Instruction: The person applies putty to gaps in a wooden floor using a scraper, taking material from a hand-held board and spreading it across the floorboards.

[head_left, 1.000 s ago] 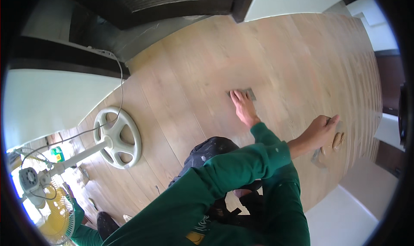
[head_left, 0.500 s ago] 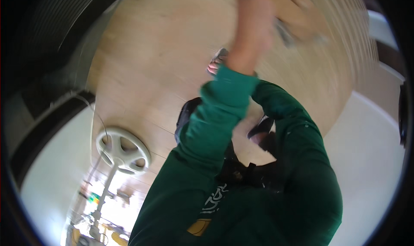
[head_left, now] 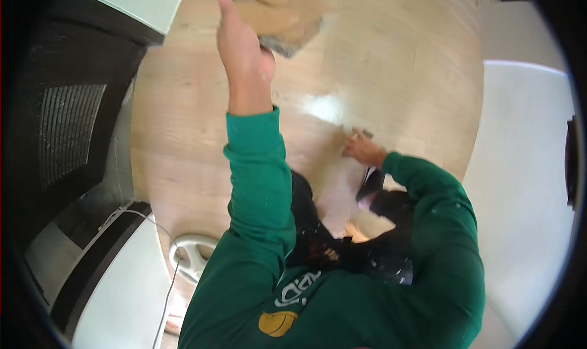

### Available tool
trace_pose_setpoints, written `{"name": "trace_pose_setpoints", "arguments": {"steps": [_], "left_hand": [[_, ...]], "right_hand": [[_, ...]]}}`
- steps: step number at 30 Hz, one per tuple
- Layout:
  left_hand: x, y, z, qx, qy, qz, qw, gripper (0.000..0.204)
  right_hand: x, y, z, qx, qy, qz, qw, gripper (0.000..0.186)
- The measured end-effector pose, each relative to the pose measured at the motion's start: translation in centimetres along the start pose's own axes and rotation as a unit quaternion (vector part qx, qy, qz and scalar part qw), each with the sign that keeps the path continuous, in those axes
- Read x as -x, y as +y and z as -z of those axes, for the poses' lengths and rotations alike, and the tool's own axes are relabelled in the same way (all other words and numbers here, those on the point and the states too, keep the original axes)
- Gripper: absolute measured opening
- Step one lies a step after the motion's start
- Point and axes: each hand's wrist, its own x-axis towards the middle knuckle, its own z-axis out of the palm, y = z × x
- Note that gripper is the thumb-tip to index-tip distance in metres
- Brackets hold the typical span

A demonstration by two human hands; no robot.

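Observation:
My left arm in a green sleeve reaches far ahead. At its end, my left hand [head_left: 244, 55] is closed at the edge of a tan, cloth-like piece [head_left: 275, 16] with a grey border. The piece is blurred, and most of my fingers are hidden from this side. Lower and to the right, my right hand [head_left: 364, 148] is bent over the floor close to my foot, its fingers closed around a small dark thing [head_left: 367, 133] whose kind I cannot make out.
Pale wood-look floor [head_left: 195, 117] lies below me. A dark cabinet with a slatted panel [head_left: 70, 129] stands on the left. A white spoked round base [head_left: 194, 254] and a cable [head_left: 171, 288] are at the lower left. A white surface [head_left: 526, 165] borders the right.
My left hand has swung leftward, with the tan piece moving along beside it. My right hand, further left before, is now right of my left arm. The whole view has turned.

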Motion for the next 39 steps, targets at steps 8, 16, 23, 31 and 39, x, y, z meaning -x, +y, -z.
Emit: {"name": "trace_pose_setpoints", "arguments": {"steps": [8, 16, 23, 31, 39], "left_hand": [[1.2, -0.9, 0.7, -0.069, -0.101, 0.021, 0.992, 0.059], [6.0, -5.1, -1.4, -0.109, -0.112, 0.197, 0.968, 0.061], [11.3, -13.7, -2.6, -0.197, -0.182, 0.343, 0.9, 0.062], [11.0, -17.4, -2.4, -0.248, -0.212, 0.205, 0.923, 0.062], [9.0, -21.2, -5.0, -0.284, -0.143, -0.012, 0.948, 0.067]], "right_hand": [[4.5, 6.3, 10.1, -0.33, 0.152, -0.179, 0.914, 0.031], [4.4, 8.0, 20.7, -0.296, 0.58, -0.115, 0.75, 0.059], [8.7, 8.1, 15.1, -0.239, 0.576, -0.065, 0.779, 0.07], [14.1, 9.5, 11.6, -0.314, 0.563, -0.33, 0.69, 0.051], [14.9, 7.6, 13.5, -0.75, 0.62, -0.228, -0.032, 0.034]]}}
